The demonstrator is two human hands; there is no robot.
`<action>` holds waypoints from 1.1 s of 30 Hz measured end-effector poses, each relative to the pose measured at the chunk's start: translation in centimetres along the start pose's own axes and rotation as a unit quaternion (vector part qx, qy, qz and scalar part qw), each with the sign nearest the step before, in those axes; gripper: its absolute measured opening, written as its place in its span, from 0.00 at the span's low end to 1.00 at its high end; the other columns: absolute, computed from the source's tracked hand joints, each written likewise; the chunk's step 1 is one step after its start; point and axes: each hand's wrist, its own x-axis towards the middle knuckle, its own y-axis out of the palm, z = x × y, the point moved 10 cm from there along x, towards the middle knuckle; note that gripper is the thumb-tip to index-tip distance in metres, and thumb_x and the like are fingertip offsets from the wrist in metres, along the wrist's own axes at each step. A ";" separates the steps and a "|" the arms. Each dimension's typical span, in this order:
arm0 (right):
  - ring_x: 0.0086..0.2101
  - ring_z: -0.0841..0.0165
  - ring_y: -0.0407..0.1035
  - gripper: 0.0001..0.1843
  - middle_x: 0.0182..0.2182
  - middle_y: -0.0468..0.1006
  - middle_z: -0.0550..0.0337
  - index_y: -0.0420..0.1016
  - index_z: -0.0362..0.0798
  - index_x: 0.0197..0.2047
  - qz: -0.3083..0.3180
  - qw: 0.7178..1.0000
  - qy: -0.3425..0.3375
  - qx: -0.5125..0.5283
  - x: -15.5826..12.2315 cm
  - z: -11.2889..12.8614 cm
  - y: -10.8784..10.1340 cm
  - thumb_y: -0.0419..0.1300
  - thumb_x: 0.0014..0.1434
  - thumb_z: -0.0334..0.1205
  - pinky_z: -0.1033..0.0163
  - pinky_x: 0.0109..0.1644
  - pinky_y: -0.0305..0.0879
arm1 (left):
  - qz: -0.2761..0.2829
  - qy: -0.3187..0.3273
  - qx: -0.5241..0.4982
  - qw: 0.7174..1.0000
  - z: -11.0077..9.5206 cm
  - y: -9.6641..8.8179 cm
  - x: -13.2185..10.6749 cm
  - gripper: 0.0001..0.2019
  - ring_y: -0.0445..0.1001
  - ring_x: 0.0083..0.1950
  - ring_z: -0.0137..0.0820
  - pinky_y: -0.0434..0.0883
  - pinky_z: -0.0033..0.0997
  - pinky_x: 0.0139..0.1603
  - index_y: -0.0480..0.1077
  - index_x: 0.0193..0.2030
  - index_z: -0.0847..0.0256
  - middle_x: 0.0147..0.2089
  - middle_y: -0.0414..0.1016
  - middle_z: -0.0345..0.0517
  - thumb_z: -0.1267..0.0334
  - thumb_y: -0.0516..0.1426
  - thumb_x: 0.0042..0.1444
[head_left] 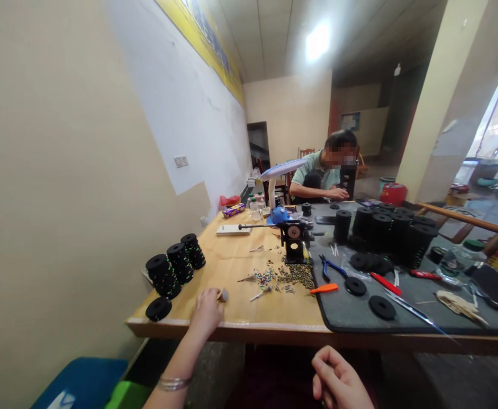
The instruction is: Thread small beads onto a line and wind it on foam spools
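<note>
Left hand curled, fingers around small, pale-faced round piece near front edge of smooth wooden surface. Right hand loosely bent before edge; cannot tell whether pinching anything. Tiny multicoloured beads lie beyond; stacked black spools left; black device blocks part of lamp.

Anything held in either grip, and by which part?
Left grip: small round-faced object, apparently by its left side. Right grip: cannot tell.
</note>
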 end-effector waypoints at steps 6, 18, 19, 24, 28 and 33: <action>0.09 0.81 0.45 0.30 0.10 0.70 0.66 0.59 0.50 0.26 0.011 1.000 0.006 0.002 0.3 -1.2 0.7 0.63 0.42 0.67 0.73 0.14 0.32 | 0.112 -0.006 -0.107 0.988 -0.9 3.8 -2.5 0.05 0.72 0.32 0.35 0.69 0.34 0.38 0.68 0.27 0.59 0.27 0.73 0.43 0.62 0.56 0.50; 0.09 0.81 0.48 0.28 0.12 0.73 0.66 0.61 0.48 0.27 0.000 1.000 0.013 -0.014 -0.7 -0.4 2.0 0.62 0.44 0.64 0.75 0.12 0.37 | 0.360 -0.252 -0.532 0.724 -7.2 15.0 -18.1 0.09 0.72 0.29 0.25 0.65 0.21 0.28 0.72 0.33 0.64 0.31 0.75 0.43 0.65 0.66 0.47; 0.08 0.81 0.49 0.28 0.12 0.73 0.66 0.61 0.48 0.27 0.001 1.000 0.016 -0.015 -0.6 -0.5 2.0 0.62 0.44 0.65 0.75 0.12 0.37 | 0.362 -0.251 -0.528 0.726 -7.3 15.2 -18.2 0.09 0.72 0.29 0.25 0.65 0.21 0.28 0.72 0.33 0.64 0.31 0.75 0.43 0.64 0.66 0.47; 0.08 0.81 0.50 0.28 0.12 0.74 0.66 0.61 0.48 0.28 0.004 1.000 0.010 -0.023 -0.4 -0.6 2.1 0.62 0.44 0.65 0.74 0.11 0.39 | 0.372 -0.216 -0.496 0.754 -8.2 15.1 -18.3 0.11 0.67 0.25 0.23 0.64 0.22 0.26 0.72 0.33 0.64 0.28 0.73 0.40 0.61 0.66 0.46; 0.09 0.80 0.51 0.28 0.12 0.74 0.65 0.62 0.47 0.28 0.003 1.000 0.000 -0.030 -0.3 -0.6 2.0 0.62 0.44 0.65 0.74 0.12 0.40 | 0.372 -0.181 -0.466 0.783 -8.7 14.9 -18.2 0.12 0.65 0.24 0.23 0.64 0.23 0.25 0.71 0.32 0.64 0.25 0.71 0.39 0.59 0.65 0.46; 0.09 0.80 0.53 0.26 0.12 0.73 0.66 0.61 0.47 0.27 -0.008 0.999 -0.010 -0.037 -0.3 -0.7 1.8 0.62 0.46 0.63 0.73 0.14 0.43 | 0.379 -0.164 -0.474 0.778 -9.2 15.0 -18.2 0.12 0.67 0.26 0.25 0.65 0.24 0.26 0.71 0.32 0.64 0.26 0.72 0.40 0.59 0.65 0.47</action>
